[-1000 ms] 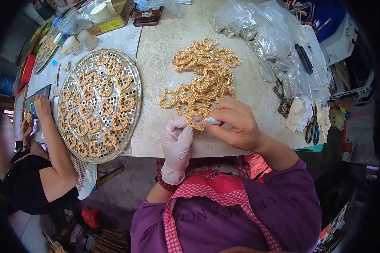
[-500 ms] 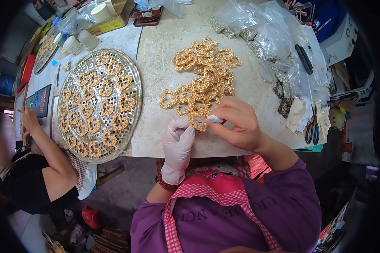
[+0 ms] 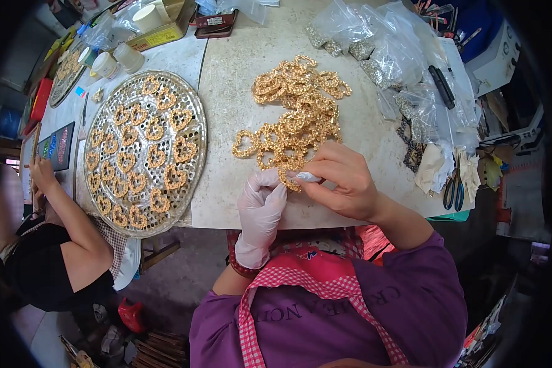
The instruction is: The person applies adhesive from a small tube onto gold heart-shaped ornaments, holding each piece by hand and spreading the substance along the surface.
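Note:
My left hand, in a thin white glove, is closed with its fingertips pinching a textured gold heart-shaped ornament near the table's front edge. From the right, my bare right hand meets it, fingers pinched together. A small white thing shows at my right fingertips, pointing at the ornament; its exact kind is too small to tell. Just beyond both hands lies a heap of similar gold heart ornaments, and its near end almost touches the held one.
On the left a round perforated metal tray bears spaced-out heart ornaments. Plastic bags of small metal bits, a black marker and scissors lie at right. Cups stand back left. A co-worker's arm is at far left.
My right fingertips and the white thing have shifted slightly left, closer over the ornament. My left hand has turned a little. The heap and tray stay as they were.

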`<control>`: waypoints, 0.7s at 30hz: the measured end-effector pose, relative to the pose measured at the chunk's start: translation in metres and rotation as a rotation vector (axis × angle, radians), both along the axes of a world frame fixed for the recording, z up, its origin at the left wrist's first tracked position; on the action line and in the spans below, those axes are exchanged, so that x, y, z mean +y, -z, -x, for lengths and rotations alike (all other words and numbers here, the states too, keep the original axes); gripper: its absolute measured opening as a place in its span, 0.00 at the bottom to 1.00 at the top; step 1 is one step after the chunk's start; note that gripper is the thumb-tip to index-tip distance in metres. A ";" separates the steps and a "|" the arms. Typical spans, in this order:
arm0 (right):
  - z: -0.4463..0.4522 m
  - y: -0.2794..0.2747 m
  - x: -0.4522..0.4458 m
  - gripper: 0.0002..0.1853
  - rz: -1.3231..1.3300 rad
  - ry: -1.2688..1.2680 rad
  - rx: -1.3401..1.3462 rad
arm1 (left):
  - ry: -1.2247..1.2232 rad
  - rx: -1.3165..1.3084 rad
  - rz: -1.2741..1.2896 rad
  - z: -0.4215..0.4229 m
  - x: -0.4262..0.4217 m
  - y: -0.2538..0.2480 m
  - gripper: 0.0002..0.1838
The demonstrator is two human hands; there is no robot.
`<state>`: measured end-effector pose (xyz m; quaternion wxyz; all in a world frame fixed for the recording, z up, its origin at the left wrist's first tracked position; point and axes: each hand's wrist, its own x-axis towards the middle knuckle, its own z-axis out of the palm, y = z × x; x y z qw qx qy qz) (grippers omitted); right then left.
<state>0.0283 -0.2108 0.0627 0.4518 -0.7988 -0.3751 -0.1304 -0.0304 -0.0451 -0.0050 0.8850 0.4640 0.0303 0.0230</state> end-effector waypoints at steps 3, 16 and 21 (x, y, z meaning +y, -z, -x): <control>0.000 -0.002 0.000 0.08 -0.002 0.003 0.001 | 0.001 0.017 0.005 0.000 -0.002 -0.003 0.08; -0.002 -0.002 0.000 0.13 -0.017 -0.067 -0.019 | 0.022 0.033 0.023 0.000 -0.001 -0.003 0.08; -0.002 -0.001 0.000 0.12 -0.022 -0.065 -0.026 | 0.023 0.022 -0.002 0.000 -0.002 -0.006 0.09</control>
